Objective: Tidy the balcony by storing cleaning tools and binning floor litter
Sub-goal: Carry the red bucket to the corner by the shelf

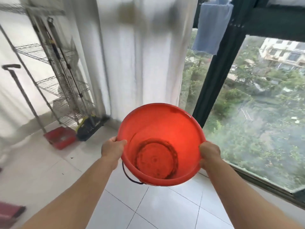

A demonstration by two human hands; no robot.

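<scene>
I hold an orange-red plastic bucket [162, 129] up in front of me, above the white tiled floor, its mouth tilted toward me so the empty, stained bottom shows. My left hand [113, 146] grips the rim on the left side. On the right side my right hand [209, 154] grips the rim. The bucket's dark wire handle [130, 176] hangs down below it.
A wire shelf rack [54, 83] stands in the far left corner with long-handled tools leaning on it. A red dustpan [60, 137] and a black-and-yellow brush head [90, 128] sit on the floor there. White curtain behind, window and dark frame [214, 76] at right, blue cloth [212, 27] hanging.
</scene>
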